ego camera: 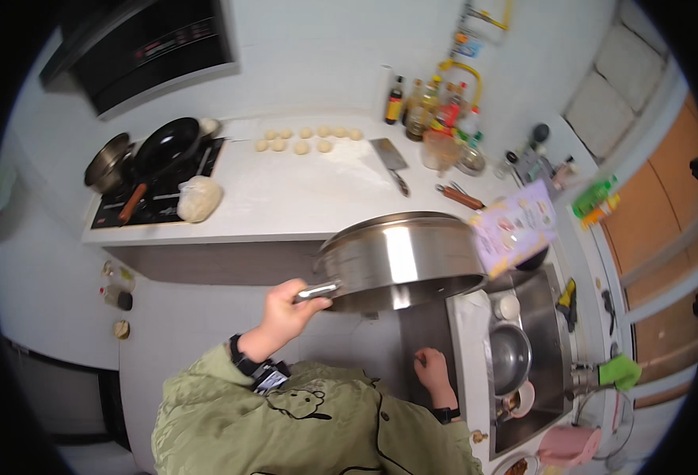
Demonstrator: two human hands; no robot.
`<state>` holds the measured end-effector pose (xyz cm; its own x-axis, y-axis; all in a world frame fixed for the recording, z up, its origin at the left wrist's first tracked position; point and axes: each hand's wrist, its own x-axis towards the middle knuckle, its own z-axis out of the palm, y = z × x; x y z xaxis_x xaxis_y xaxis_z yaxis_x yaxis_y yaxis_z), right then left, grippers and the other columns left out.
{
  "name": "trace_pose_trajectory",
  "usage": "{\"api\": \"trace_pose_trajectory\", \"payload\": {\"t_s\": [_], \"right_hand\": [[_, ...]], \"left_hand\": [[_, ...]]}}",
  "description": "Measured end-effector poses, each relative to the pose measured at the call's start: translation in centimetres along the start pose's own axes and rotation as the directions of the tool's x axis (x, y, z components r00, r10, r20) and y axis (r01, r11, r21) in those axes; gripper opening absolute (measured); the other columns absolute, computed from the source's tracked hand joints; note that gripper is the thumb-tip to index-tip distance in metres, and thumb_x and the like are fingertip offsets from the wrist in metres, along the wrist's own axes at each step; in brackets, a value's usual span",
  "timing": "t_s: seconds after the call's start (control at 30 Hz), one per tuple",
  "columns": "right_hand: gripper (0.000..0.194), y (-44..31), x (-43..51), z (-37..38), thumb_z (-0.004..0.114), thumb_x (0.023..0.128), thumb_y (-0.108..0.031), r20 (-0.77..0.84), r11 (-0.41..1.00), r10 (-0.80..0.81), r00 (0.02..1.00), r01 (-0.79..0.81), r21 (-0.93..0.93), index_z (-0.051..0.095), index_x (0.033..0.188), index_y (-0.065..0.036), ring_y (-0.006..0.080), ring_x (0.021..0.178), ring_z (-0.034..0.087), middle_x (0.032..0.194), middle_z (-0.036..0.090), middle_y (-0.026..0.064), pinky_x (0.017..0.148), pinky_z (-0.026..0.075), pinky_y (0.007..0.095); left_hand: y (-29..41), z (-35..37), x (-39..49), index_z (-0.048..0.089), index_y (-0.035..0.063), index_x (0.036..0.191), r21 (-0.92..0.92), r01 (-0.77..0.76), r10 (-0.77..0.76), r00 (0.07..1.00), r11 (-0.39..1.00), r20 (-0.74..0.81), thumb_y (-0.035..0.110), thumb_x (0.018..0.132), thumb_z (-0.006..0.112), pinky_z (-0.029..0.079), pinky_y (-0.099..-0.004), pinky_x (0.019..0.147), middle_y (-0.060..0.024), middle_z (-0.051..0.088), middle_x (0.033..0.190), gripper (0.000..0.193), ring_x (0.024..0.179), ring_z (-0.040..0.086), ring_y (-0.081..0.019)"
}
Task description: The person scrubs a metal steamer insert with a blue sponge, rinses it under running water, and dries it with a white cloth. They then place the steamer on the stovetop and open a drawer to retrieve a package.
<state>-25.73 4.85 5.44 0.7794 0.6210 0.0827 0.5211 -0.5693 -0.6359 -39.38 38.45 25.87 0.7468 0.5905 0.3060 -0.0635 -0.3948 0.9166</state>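
A stainless steel steamer pot section (405,255) hangs tilted in the air in front of the counter edge. My left hand (292,312) grips its metal loop handle. My right hand (432,368) is low beside the sink cabinet, its fingers curled; whether it holds anything I cannot tell. Several round dough pieces (301,146) lie in two rows on the floured white counter (254,202). Right of them rests a cleaver (391,157). A plastic-wrapped lump of dough (199,199) sits on the front edge of the hob.
A black wok (167,145) and a metal pot (106,163) stand on the hob. Bottles (423,113) line the counter's back. A purple bag (515,228) lies at the corner. The sink (545,356) holds a metal bowl (509,359); a pink pitcher (568,445) stands near it.
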Motion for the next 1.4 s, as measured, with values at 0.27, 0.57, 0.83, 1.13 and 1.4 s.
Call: {"api": "trace_pose_trajectory", "payload": {"t_s": [0.27,0.57,0.83,1.13,1.4], "right_hand": [[0.022,-8.0,7.3,13.0,0.061,0.072,-0.016,0.521,0.998,0.012,0.853,0.025,-0.065,0.063,0.09,-0.004,0.0364,0.084,0.06,0.086,0.063,0.0169,0.074,0.049,0.0434],[0.031,-37.8,27.7,23.1,0.064,0.083,-0.017,0.741,0.85,-0.524,0.421,0.318,0.42,0.06,0.111,-0.006,0.0213,0.095,0.06,0.104,0.064,0.0096,0.081,0.049,0.0344],[0.028,-52.2,54.6,32.3,0.053,0.085,-0.011,0.581,-0.47,-0.15,0.8,-0.575,0.67,0.048,0.112,-0.002,0.0344,0.108,0.053,0.113,0.053,0.0193,0.094,0.046,0.047],[0.065,-45.7,75.7,50.7,0.067,0.076,-0.04,0.746,-0.659,0.16,0.647,-0.493,0.569,0.035,0.115,0.002,0.0279,0.094,0.051,0.108,0.046,0.0141,0.083,0.051,0.0419],[0.047,-39.2,86.2,57.2,0.052,0.084,-0.055,0.67,-0.032,0.1,0.736,-0.671,0.741,0.042,0.071,-0.011,0.0247,0.046,0.041,0.057,0.042,0.005,0.045,0.04,0.035]], "left_hand": [[-5.7,-22.1,-11.3,0.04,0.0071,0.058,0.136,0.559,-0.445,0.764,0.818,-0.467,0.012,0.073,0.076,0.032,-0.0254,0.047,0.0037,0.04,0.055,0.04,0.054,0.036,-0.006],[-10.7,-32.2,-20.6,0.042,0.0051,0.062,-0.057,0.718,-0.405,0.324,0.694,-0.855,-0.002,0.067,0.055,0.029,-0.0237,0.049,0.0049,0.04,0.058,0.015,0.055,0.035,-0.0055],[-13.7,-32.7,-18.6,0.043,0.0093,0.065,-0.374,0.645,-0.439,-0.067,0.666,-0.896,-0.003,0.068,0.052,0.028,-0.0225,0.051,0.0056,0.039,0.063,0.015,0.057,0.034,-0.0052],[-12.7,-32.9,-11.9,0.042,0.0083,0.065,-0.465,0.683,-0.418,-0.251,0.562,-0.873,-0.004,0.065,0.052,0.025,-0.0237,0.046,0.0045,0.04,0.06,0.015,0.052,0.033,-0.0059],[-11.3,-33.5,-7.5,0.048,0.0069,0.07,-0.528,0.715,-0.425,-0.345,0.458,-0.837,-0.002,0.066,0.051,0.022,-0.0237,0.037,0.0042,0.041,0.055,0.011,0.041,0.032,-0.0048]]}}
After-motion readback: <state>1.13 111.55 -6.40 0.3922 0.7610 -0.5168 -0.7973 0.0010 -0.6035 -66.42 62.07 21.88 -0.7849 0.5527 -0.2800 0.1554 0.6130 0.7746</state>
